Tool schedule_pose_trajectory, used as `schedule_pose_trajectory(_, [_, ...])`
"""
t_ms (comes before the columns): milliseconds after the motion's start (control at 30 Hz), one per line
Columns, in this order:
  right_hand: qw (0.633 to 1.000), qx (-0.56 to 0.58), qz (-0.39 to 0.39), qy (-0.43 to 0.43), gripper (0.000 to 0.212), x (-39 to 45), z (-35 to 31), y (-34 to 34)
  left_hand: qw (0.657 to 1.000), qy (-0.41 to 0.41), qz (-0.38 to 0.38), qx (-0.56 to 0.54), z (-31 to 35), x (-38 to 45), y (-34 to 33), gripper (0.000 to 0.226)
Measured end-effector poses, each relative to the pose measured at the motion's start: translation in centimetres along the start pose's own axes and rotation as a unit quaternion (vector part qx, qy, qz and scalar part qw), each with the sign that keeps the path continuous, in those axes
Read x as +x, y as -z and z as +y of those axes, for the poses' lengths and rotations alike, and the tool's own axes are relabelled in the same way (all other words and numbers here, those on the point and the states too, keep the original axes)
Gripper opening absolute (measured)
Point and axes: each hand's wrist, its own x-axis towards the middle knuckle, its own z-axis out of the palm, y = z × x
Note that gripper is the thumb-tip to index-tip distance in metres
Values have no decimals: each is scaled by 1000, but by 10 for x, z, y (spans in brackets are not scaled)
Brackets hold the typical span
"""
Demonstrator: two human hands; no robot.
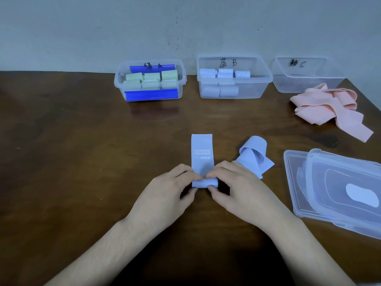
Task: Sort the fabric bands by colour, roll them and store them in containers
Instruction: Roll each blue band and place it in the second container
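Green box: the left container (150, 79), marked A, stood at the back of the bench (61, 141) and held rolled green bands, with blue clip bars along its front and back edges.
Left hand: the left hand (167, 190) had its fingertips and thumb pinched on the near, rolled end of the blue band (202, 159).
Step in hand: rolling looked just begun; only a turn or so was made at the near end, while the rest of the band lay flat and pointed away from the person.
Right hand: the right hand (233, 186) pinched the same roll from the other side, its grip clamped on the fabric.
Next move: by my judgement, both hands would need to turn the roll forward evenly, keeping the edges in line, then carry it to the blue box (233, 79), marked B.
Waiting band: a second blue band (255, 155) lay loosely looped just beside the right hand.
Pink pile: unrolled pink bands (329, 108) lay heaped before the pink box (305, 75), marked C, which looked empty.
Lids: clear lids (338, 190) were stacked at the right edge.
Hard to tell: the lids were cut off at the frame, the band's printing was too small to trust, and the number of turns under the fingers stayed hidden.
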Motion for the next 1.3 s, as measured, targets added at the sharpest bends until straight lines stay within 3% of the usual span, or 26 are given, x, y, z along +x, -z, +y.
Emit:
schedule_pose_trajectory(200, [999,-30,37,11,21,0,-1,-1,1000,16,-14,-19,-4,9,2,24])
schedule_pose_trajectory(633, [1000,-17,-5,-5,25,14,3,5,1000,-2,-13,6,-5,13,4,23])
schedule_pose_trajectory(800, [999,-52,9,7,31,18,5,5,1000,7,-12,12,-6,21,4,27])
schedule_pose_trajectory(933, [998,-53,25,18,24,19,3,6,1000,15,-22,15,-7,23,5,32])
schedule_pose_trajectory(1300, [997,-75,-28,3,28,30,8,9,999,-10,2,40,-10,30,4,26])
